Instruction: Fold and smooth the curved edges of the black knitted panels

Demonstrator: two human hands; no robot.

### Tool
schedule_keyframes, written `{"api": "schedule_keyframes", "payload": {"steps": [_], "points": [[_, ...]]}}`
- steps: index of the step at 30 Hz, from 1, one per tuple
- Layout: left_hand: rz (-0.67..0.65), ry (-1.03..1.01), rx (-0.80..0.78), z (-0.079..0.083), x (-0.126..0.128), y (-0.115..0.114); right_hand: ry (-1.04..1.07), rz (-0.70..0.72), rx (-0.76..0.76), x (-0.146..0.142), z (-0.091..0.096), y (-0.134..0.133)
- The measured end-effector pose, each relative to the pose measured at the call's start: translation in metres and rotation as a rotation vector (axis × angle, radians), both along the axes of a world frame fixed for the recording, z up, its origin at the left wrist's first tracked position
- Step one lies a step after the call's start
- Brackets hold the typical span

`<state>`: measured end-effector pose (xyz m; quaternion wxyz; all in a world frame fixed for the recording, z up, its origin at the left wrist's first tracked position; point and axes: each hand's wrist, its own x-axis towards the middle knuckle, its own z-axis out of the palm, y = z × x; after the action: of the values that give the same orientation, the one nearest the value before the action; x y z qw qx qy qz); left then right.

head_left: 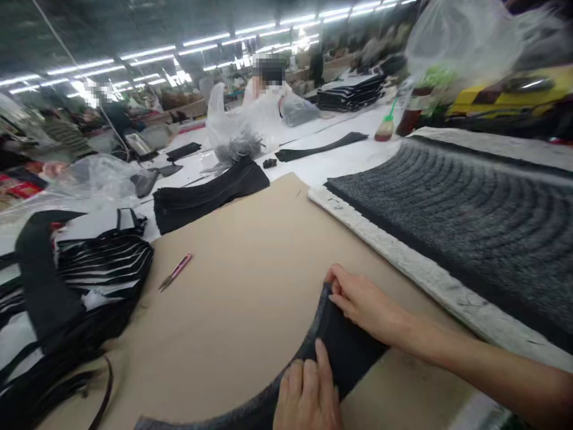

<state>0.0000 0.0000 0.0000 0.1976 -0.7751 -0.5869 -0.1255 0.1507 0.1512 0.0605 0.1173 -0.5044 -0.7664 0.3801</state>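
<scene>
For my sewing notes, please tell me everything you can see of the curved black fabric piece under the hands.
The curved black fabric piece is a wide arc-shaped strip with a soft, textile look and a grey, fuzzy-looking outer edge. It lies on the tan board and runs off the bottom of the view. Its upper end lifts slightly, pinched by the right hand, while the left hand presses its fingers on the strip lower down.

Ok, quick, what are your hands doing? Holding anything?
Left hand: open, fingers pressing on the black fabric strip.
Right hand: closed, pinching the strip's edge.
</scene>
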Motion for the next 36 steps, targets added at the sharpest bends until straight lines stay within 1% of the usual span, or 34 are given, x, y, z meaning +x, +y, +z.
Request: {"api": "schedule_keyframes", "payload": {"steps": [8,16,22,25,28,30,33,36], "points": [[-0.02,-0.003,0.02,-0.001,-0.001,0.002,-0.01,-0.037,0.052,-0.002,-0.001,0.0],[-0.024,-0.028,0.031,-0.001,0.0,0.003,0.059,-0.096,0.01,-0.001,-0.007,0.001],[-0.033,-0.037,0.029,0.0,0.0,0.003,0.113,-0.079,-0.01,0.003,-0.007,0.001],[-0.031,-0.037,0.042,-0.001,-0.001,0.003,0.126,-0.088,-0.05,0.003,-0.007,0.001],[-0.022,-0.034,0.052,-0.003,-0.001,0.003,0.157,-0.126,-0.092,0.002,-0.01,0.001],[-0.017,-0.043,0.045,-0.006,0.0,0.003,0.154,-0.141,-0.074,0.002,-0.012,0.002],[0.004,-0.088,0.041,-0.013,0.004,0.002,0.143,-0.126,-0.012,0.002,-0.014,0.004],[0.049,-0.142,0.033,-0.018,0.01,0.002,0.169,-0.158,-0.022,0.003,-0.01,0.005]]}}
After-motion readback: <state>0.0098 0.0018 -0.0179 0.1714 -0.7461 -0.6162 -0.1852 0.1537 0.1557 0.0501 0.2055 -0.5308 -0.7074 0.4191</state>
